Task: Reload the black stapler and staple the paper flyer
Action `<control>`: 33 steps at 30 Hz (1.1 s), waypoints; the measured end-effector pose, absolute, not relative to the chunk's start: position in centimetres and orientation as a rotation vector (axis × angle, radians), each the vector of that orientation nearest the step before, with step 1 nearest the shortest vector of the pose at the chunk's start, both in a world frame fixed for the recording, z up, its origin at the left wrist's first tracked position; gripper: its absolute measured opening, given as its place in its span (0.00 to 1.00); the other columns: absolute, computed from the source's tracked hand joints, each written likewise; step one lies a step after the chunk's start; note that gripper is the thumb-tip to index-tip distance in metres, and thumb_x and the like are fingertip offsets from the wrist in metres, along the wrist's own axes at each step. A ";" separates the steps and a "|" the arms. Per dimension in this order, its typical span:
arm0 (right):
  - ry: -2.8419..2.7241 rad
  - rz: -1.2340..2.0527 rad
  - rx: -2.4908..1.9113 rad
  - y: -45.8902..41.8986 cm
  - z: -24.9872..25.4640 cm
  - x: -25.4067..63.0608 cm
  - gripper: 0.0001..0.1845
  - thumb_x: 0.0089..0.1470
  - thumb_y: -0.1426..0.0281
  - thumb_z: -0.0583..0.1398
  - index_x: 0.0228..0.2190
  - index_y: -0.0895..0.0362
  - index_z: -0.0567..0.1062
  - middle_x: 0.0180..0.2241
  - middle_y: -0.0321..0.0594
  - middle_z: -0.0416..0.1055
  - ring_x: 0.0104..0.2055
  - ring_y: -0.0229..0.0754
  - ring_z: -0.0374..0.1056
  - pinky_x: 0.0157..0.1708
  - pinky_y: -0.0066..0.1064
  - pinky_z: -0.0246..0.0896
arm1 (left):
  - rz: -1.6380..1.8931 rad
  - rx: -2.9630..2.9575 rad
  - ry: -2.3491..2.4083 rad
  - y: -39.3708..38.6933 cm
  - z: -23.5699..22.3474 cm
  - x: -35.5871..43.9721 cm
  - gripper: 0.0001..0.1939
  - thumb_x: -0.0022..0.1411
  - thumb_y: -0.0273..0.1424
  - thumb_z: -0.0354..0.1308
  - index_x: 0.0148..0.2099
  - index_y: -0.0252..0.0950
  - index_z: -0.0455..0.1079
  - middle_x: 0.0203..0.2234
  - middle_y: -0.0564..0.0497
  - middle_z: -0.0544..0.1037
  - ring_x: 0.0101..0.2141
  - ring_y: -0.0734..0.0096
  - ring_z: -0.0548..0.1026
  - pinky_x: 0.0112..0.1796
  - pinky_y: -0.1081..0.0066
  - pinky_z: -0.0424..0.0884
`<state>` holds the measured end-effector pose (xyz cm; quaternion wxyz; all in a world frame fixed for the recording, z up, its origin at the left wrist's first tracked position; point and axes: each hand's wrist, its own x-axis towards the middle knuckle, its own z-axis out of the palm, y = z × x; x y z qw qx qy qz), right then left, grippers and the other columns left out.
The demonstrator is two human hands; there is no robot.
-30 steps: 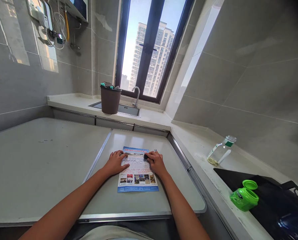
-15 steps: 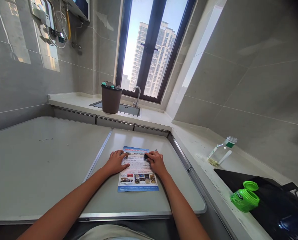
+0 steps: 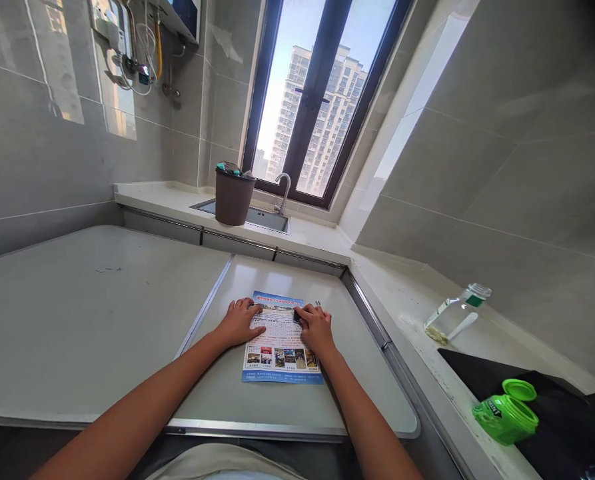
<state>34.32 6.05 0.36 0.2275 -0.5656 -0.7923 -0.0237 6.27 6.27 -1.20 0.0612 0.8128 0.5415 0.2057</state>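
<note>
A printed flyer (image 3: 277,333) with blue borders and a row of photos lies flat on the white table. My left hand (image 3: 240,323) rests on its left edge, palm down, with thumb and fingers apart. On the flyer's right side my right hand (image 3: 317,329) has its fingers closed around a small black object (image 3: 297,315); most of that object is hidden, and its kind is unclear. Two thin dark prongs (image 3: 318,303) show just beyond the right knuckles; I cannot tell whether they belong to it.
The table (image 3: 102,333) has a metal edge and a seam left of the flyer. Behind it, a brown bin (image 3: 234,197) stands by the sink (image 3: 267,219) and faucet (image 3: 284,193). On the right counter are a glass bottle (image 3: 457,313) and an open green mint container (image 3: 506,417).
The whole view has shifted slightly, so everything appears a little farther right. Both hands keep nearly the same places on the flyer, and the right still grips the black object.
</note>
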 end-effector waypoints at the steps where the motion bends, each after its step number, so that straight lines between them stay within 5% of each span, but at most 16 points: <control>1: -2.185 -0.088 -1.573 6.0 0.3 34.1 0.30 0.57 0.81 0.56 0.54 0.41 0.78 0.48 0.41 0.76 0.51 0.49 0.63 0.54 0.46 0.46 | 0.619 2.460 1.639 6.2 -1.2 6.3 0.28 0.62 0.48 0.62 0.60 0.42 0.73 0.61 0.37 0.69 0.62 0.43 0.65 0.63 0.46 0.55; 20: -2.324 -0.174 -1.682 5.2 0.6 32.6 0.37 0.48 0.85 0.58 0.55 0.43 0.77 0.55 0.48 0.71 0.57 0.59 0.60 0.59 0.55 0.40 | 0.630 2.434 1.627 6.3 -1.1 6.3 0.29 0.61 0.48 0.63 0.61 0.41 0.73 0.60 0.37 0.69 0.62 0.43 0.65 0.63 0.47 0.55; 33: -1.986 -0.019 -1.602 6.6 0.3 36.0 0.32 0.59 0.81 0.53 0.58 0.44 0.75 0.53 0.44 0.74 0.55 0.50 0.62 0.49 0.41 0.52 | 0.613 2.443 1.630 6.4 -0.8 6.0 0.25 0.62 0.47 0.63 0.58 0.43 0.74 0.59 0.40 0.70 0.60 0.44 0.67 0.62 0.48 0.58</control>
